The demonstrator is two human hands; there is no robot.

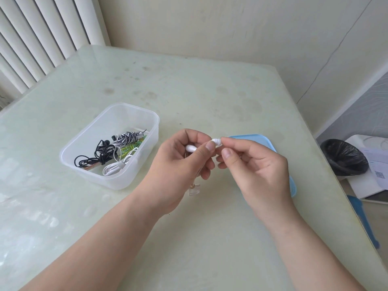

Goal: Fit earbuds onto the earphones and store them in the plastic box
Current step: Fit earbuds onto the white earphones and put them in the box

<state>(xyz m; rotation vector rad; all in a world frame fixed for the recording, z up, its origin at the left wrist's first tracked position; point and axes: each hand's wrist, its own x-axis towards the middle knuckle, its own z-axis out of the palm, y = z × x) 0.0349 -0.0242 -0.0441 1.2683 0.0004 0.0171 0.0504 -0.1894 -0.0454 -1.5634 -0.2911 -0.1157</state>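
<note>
My left hand (pixel 184 162) grips a white earphone (pixel 191 148) above the table's middle; its white body pokes out between thumb and fingers. My right hand (pixel 252 162) pinches a small white earbud tip (pixel 216 141) at the earphone's end, thumb and forefinger closed on it. The clear plastic box (pixel 134 164) stands open to the left, holding coiled black, white, green and black-and-white striped earphones (pixel 126 138). A small clear piece (pixel 194 191) with a bit of cable shows below my left hand; what it is stays unclear.
A blue lid (pixel 258 138) lies flat on the pale green table (pixel 189 91), mostly hidden under my right hand. Off the table's right edge are a bin with a black bag (pixel 344 157), papers (pixel 373 175) and a blue object (pixel 365 221).
</note>
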